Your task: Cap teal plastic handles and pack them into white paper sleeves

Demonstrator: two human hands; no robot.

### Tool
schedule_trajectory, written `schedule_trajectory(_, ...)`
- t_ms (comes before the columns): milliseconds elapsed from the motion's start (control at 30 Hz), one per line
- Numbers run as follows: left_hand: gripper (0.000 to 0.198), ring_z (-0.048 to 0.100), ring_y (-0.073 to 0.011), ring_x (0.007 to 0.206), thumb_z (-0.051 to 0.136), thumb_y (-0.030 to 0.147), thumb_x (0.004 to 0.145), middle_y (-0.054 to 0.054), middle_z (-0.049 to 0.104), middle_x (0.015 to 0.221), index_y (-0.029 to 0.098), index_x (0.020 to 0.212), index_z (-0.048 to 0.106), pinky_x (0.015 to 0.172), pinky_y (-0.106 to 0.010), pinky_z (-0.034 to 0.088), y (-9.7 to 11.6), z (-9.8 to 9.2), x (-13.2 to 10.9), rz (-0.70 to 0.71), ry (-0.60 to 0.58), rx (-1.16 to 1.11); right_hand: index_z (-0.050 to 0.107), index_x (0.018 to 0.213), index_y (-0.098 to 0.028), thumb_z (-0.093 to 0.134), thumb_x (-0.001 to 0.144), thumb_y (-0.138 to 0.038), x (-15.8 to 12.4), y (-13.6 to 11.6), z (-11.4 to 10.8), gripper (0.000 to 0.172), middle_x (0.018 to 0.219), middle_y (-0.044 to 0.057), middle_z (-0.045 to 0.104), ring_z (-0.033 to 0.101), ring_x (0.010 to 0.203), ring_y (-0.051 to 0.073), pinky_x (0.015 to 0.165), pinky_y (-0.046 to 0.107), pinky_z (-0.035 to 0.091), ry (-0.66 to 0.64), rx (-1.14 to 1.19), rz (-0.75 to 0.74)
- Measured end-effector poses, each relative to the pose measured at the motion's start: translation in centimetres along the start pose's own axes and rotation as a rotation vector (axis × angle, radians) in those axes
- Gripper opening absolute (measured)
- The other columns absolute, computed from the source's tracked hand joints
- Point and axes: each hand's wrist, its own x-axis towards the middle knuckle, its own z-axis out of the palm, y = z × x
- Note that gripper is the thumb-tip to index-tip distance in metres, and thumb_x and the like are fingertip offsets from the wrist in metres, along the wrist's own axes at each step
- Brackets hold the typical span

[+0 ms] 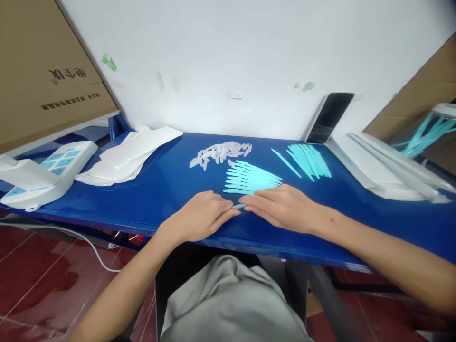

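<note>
Near the front edge of the blue table, my left hand (203, 216) and my right hand (285, 207) meet, each with its fingers closed on one end of a slim turquoise plastic stick (239, 206). Only its short middle part shows; the rest lies hidden in my fingers. Just beyond them a fan of turquoise sticks (251, 176) lies side by side, close to my right fingers. Behind it is a loose pile of small translucent whitish pieces, cap-like in shape (223, 152). More turquoise sticks (309, 160) lie in a bundle to the right, with a single stick (286, 162) beside them.
White paper-like sheets (131, 156) and a white device with light-blue keys (53, 171) are on the left. A phone (329, 118) leans against the wall. White flat packaging (388, 166) and a clear container of turquoise sticks (431, 130) stand right. A cardboard box (46, 61) rises at left.
</note>
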Motion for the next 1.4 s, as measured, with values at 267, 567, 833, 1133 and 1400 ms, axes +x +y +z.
schedule_trajectory(267, 0.044, 0.054, -0.0163, 0.066, 0.037, 0.048, 0.111, 0.000, 0.059, 0.072, 0.019, 0.082, 0.055, 0.068, -0.031, 0.036, 0.3, -0.1, 0.1, 0.015, 0.012, -0.095, 0.068, 0.107, -0.018, 0.037, 0.112, -0.036, 0.1, -0.8, -0.1, 0.036, 0.082, 0.003, 0.073, 0.066, 0.066, 0.013, 0.055, 0.026, 0.036, -0.004, 0.218, 0.103)
schedule_trajectory(567, 0.045, 0.057, -0.0278, 0.109, 0.035, 0.051, 0.110, -0.010, 0.066, 0.119, 0.018, 0.121, 0.063, 0.099, -0.044, 0.043, -3.7, -1.5, -1.4, -0.351, 0.255, 0.011, 0.066, 0.106, -0.020, 0.035, 0.111, -0.033, -0.4, -0.1, -0.4, 0.033, 0.087, 0.004, 0.073, 0.063, 0.065, 0.015, 0.055, 0.027, 0.033, -0.130, 0.216, 0.243)
schedule_trajectory(833, 0.059, 0.026, -0.0369, 0.154, 0.030, 0.058, 0.109, -0.002, 0.028, 0.172, 0.035, 0.163, 0.033, 0.122, -0.062, 0.029, -4.4, -1.2, -2.0, -0.407, 0.045, -0.018, 0.067, 0.117, -0.016, 0.044, 0.109, -0.027, -0.2, -0.3, 0.7, 0.026, 0.099, 0.007, 0.072, 0.068, 0.080, 0.016, 0.068, 0.028, 0.049, 0.034, 0.300, 0.148)
schedule_trajectory(1133, 0.057, 0.024, -0.0365, 0.159, 0.029, 0.057, 0.110, -0.006, 0.034, 0.170, 0.030, 0.158, 0.046, 0.124, -0.064, 0.027, -4.3, -0.6, -1.8, -0.435, -0.001, 0.071, 0.062, 0.140, -0.020, 0.040, 0.108, -0.024, 0.0, -1.2, -0.2, 0.039, 0.094, 0.006, 0.068, 0.059, 0.070, 0.015, 0.057, 0.027, 0.035, -0.056, 0.111, 0.132)
schedule_trajectory(1400, 0.061, 0.012, -0.0387, 0.162, 0.026, 0.061, 0.109, -0.006, 0.013, 0.176, 0.034, 0.164, 0.034, 0.123, -0.068, 0.023, -4.2, -0.7, -1.6, -0.466, -0.067, 0.054, 0.045, 0.052, -0.020, 0.060, 0.079, -0.084, -0.1, -1.2, 0.2, 0.071, 0.051, 0.000, 0.047, 0.038, 0.057, 0.013, 0.061, 0.032, 0.027, 0.024, -0.019, 0.274)
